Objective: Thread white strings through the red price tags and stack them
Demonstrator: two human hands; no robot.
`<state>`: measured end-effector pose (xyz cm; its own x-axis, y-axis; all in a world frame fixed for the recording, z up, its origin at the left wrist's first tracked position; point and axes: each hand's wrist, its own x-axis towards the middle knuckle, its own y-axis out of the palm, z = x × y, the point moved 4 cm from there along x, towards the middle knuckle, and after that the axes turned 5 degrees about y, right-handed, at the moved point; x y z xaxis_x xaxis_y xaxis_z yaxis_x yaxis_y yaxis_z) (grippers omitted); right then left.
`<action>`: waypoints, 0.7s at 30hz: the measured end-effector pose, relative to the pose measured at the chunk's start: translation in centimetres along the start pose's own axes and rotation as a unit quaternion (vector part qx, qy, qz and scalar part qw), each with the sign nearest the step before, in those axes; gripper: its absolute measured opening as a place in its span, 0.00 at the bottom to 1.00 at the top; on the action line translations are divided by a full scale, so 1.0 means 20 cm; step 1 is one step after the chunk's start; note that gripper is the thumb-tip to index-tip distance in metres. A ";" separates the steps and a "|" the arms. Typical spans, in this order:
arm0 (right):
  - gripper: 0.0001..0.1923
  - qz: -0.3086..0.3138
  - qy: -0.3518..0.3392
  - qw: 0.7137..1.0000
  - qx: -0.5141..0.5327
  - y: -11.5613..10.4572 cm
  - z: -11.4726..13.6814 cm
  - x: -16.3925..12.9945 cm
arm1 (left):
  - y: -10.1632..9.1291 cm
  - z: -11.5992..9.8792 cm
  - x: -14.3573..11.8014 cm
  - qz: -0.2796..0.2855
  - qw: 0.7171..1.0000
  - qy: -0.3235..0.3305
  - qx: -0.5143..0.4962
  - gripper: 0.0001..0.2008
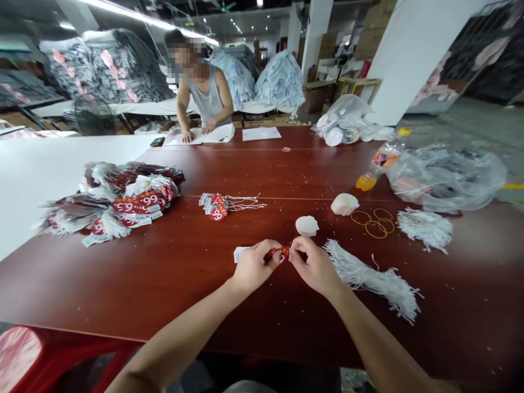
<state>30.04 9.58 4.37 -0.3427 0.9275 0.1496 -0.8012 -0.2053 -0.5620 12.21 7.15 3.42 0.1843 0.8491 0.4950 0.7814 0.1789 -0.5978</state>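
My left hand (254, 266) and my right hand (313, 266) meet over the dark red table (172, 273), both pinching a small red price tag (281, 253). A white slip (239, 253) pokes out to the left of my left hand. Right of my right hand lies a bundle of white strings (370, 278). A small stack of finished red tags with strings (219, 206) lies further back, and a big heap of the same tags (118, 199) sits at the left.
Two white paper cones (307, 225) (344, 203), yellow rubber bands (374, 221), another string bundle (426, 227), an orange drink bottle (379, 165) and clear plastic bags (446, 177) lie on the right. A person (202, 93) leans over papers at the far end. A red stool (49, 355) stands near left.
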 end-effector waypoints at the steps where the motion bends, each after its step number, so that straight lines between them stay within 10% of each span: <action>1: 0.02 -0.004 -0.001 1.000 -0.002 0.01 0.00 0.00 | 0.01 0.00 0.00 -0.003 1.000 0.007 0.004 0.07; 21: 0.07 0.028 0.064 0.996 0.056 0.03 -0.04 -0.01 | 0.04 0.00 -0.01 0.030 0.996 0.080 -0.037 0.08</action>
<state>30.03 9.55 3.41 -0.3293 0.9442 0.0125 -0.8344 -0.2848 -0.4718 12.82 7.02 2.86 0.3195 0.7667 0.5569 0.8068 0.0882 -0.5842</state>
